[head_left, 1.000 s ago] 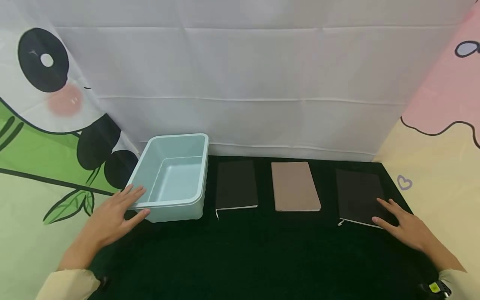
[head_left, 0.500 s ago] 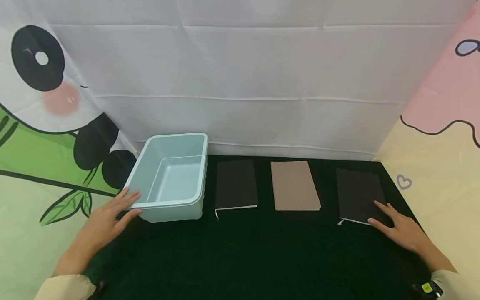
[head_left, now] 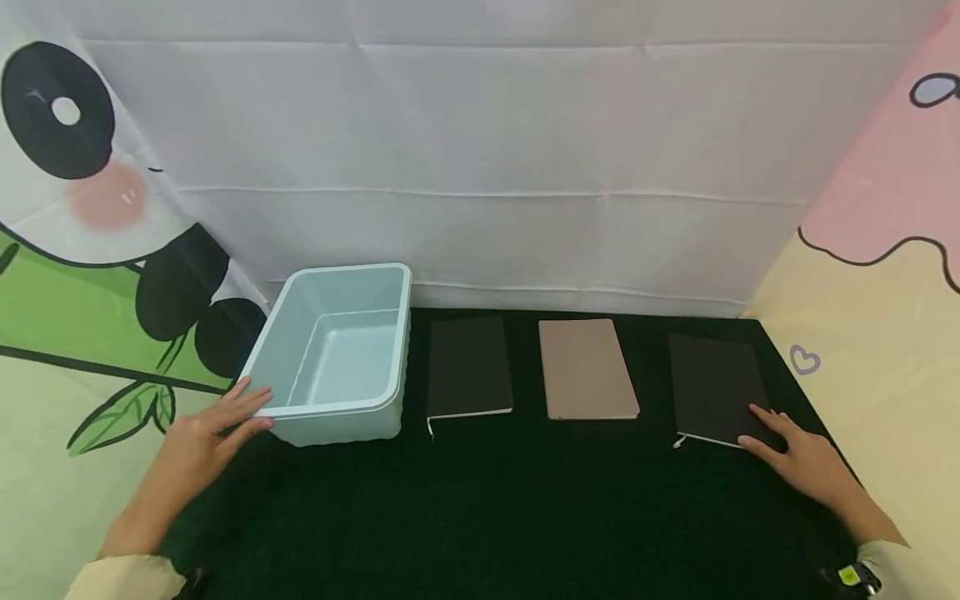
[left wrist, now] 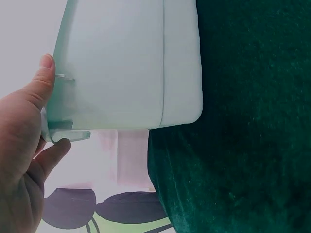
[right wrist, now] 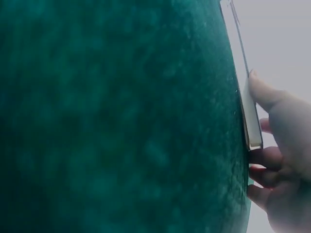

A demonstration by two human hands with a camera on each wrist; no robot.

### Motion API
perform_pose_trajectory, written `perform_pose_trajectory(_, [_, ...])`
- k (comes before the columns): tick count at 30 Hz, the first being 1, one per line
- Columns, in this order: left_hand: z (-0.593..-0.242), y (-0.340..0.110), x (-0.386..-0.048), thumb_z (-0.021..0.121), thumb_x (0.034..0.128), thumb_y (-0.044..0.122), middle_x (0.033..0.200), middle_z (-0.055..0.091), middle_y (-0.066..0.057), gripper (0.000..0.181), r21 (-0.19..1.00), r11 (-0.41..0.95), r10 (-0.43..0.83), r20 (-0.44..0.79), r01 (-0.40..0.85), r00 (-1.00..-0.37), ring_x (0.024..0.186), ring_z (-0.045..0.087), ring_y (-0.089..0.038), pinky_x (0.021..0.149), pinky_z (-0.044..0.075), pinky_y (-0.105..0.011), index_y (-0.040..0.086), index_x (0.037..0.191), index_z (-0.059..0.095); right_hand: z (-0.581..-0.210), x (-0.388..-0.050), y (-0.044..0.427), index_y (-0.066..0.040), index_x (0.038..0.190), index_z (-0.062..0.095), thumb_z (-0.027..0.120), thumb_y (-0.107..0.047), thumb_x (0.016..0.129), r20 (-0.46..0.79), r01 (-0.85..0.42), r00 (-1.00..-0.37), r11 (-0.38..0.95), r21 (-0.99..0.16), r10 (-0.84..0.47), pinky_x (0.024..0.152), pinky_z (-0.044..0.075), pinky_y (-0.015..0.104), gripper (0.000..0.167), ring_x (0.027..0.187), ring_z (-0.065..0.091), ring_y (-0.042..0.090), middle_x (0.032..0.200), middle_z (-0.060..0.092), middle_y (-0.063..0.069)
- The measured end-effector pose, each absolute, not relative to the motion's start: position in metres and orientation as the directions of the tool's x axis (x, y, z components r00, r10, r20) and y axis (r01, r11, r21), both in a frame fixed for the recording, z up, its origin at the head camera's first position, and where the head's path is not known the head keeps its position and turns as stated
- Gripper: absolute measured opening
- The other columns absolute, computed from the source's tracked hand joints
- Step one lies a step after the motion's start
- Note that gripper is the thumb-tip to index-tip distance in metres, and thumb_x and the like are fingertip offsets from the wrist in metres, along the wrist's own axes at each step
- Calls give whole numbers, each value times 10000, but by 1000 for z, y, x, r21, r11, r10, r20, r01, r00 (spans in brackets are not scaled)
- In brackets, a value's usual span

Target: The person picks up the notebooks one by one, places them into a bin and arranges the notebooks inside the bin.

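Note:
A light blue plastic bin [head_left: 337, 421] stands at the left of the dark green cloth. My left hand [head_left: 198, 442] touches its near left corner, fingers on the rim; the left wrist view shows the thumb [left wrist: 43, 82] at the rim. Far right lies a black notebook [head_left: 716, 379] with a ribbon marker. Over its near right corner rests my right hand [head_left: 806, 467], fingers spread. In the right wrist view the thumb touches the notebook's [right wrist: 244, 82] top edge and several fingers lie past the corner. Between bin and right notebook lie another black notebook [head_left: 470, 367] and a beige notebook [head_left: 588, 371].
The green cloth [head_left: 480, 517] covers the table. Behind it hangs a white cloth wall [head_left: 487, 150]. A panda-print sheet [head_left: 97, 317] closes the left side, and a pink and yellow one [head_left: 885, 333] the right.
My left hand has shifted slightly left and down along the bin's corner. My right hand has moved a little left and settled onto the notebook's corner. The whole view has drifted slightly.

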State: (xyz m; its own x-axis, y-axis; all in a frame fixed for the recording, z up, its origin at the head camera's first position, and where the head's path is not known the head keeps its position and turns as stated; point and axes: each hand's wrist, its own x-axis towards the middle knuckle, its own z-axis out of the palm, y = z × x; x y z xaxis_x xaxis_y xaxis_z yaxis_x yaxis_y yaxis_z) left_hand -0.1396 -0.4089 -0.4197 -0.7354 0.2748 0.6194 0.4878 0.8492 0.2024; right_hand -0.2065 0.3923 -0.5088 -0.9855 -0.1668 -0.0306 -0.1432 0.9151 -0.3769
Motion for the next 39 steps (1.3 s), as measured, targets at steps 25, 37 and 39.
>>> perform_pose_trajectory(25, [-425,-408,-139,862,687,-92,1207,690,124,494,389,781,155,635,487,-757,1332,532,-2,967,357,-22,73,1146,787,-495,-212,383,78,1464,449,743,-511,911,-99,123,-992,839,-530,83,904,411,712,860,1245,398,688,1387,372,502])
perform_pose_trajectory(37, [-424,-406,-136,860,716,-103,1247,705,61,436,493,753,66,604,437,-794,1277,544,70,911,384,-14,103,1096,808,-480,-217,401,-63,1453,566,695,-334,992,-334,221,-938,576,-787,-96,810,532,253,551,1095,545,115,1515,309,416])
perform_pose_trajectory(39, [-425,-406,-136,861,723,-97,1275,693,45,421,506,749,54,597,428,-800,1260,546,90,899,387,-12,102,1090,810,-481,-217,404,-105,1463,569,676,-308,1007,-347,229,-929,535,-813,-128,837,550,257,510,1060,543,-4,1542,245,421])
